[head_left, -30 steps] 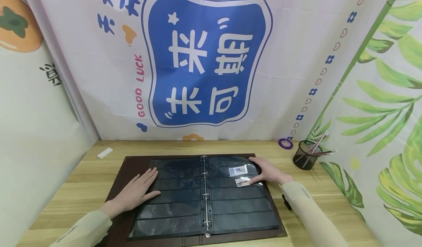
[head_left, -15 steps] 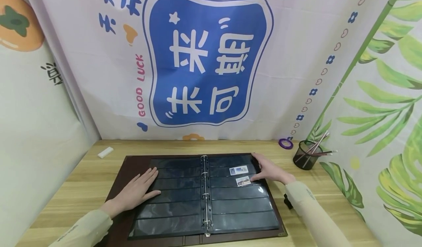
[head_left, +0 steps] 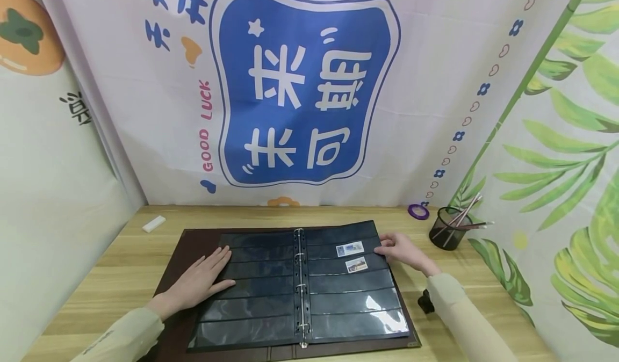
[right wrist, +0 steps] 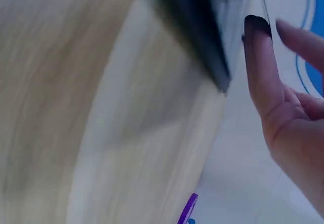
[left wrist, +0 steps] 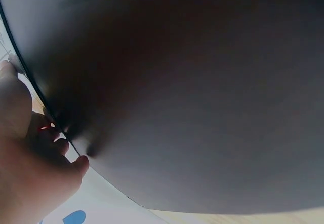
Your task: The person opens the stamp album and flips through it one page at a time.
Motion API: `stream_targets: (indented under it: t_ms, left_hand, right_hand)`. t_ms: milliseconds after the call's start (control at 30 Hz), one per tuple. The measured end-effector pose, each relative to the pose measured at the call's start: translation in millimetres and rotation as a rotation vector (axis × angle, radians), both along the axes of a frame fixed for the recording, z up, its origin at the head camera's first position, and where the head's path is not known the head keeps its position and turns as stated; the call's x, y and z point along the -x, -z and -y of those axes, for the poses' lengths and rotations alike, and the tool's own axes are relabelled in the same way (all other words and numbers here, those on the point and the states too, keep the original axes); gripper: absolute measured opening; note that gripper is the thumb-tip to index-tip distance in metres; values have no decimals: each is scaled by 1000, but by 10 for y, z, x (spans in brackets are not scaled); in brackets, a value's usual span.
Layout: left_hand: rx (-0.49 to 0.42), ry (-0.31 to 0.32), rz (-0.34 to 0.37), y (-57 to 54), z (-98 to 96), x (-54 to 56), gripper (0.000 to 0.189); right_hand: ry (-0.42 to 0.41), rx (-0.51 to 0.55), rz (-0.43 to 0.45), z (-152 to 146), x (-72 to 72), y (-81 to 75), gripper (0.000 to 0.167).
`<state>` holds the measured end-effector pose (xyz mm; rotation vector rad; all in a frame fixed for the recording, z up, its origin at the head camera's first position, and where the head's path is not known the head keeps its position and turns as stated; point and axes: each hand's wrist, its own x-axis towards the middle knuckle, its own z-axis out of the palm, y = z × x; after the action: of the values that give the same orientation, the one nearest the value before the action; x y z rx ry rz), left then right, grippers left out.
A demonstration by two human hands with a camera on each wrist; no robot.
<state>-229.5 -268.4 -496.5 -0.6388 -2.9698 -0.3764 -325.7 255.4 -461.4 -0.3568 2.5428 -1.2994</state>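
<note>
A stamp album with a dark brown cover [head_left: 205, 238] lies spread on the table, its black pocket pages held by metal rings [head_left: 302, 288]. Two stamps sit in the right page [head_left: 355, 303]: a bluish one [head_left: 350, 248] above a smaller one [head_left: 357, 265]. My left hand [head_left: 195, 281] rests with straight fingers on the left page [head_left: 256, 270] near its outer edge. At the upper right, my right hand [head_left: 403, 252] pinches the right page's outer edge, which is slightly raised. In the right wrist view, the thin page edge runs between the thumb and finger of that hand [right wrist: 288, 97].
Behind the album's right side lie a purple tape roll [head_left: 418, 211] and a black mesh pen holder [head_left: 447, 227] with several sticks. A small black object [head_left: 426, 302] is beside the right forearm. A white block [head_left: 153, 224] lies at the back left, before a printed curtain [head_left: 169, 93].
My right hand has slid off the page's top right corner to its outer edge and now pinches it. The right page has lifted a little and its glare has shifted. My left hand stays put.
</note>
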Motion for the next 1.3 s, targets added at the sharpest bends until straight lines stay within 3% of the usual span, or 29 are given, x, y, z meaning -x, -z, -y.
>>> stream_targets:
  t_ms: [100, 167, 300, 533, 867, 1300]
  left_hand:
    - [-1, 2, 2, 3, -2, -5, 80]
    - [1, 1, 0, 7, -2, -7, 80]
    - [1, 4, -5, 12, -6, -10, 80]
    - [0, 5, -13, 9, -9, 0, 80]
    - [8, 8, -20, 42, 3, 20, 81]
    - [-2, 3, -5, 24, 10, 11, 80]
  right_hand:
    - [-58, 62, 92, -22, -4, -80, 27]
    - [-106, 91, 141, -28, -2, -151, 21]
    - [-150, 130, 191, 5, -3, -316, 23]
    - [-117, 136, 192, 130, 4, -632, 26]
    - [-99, 47, 110, 363, -40, -1073, 23]
    - [-119, 44, 155, 550, 46, -1273, 26]
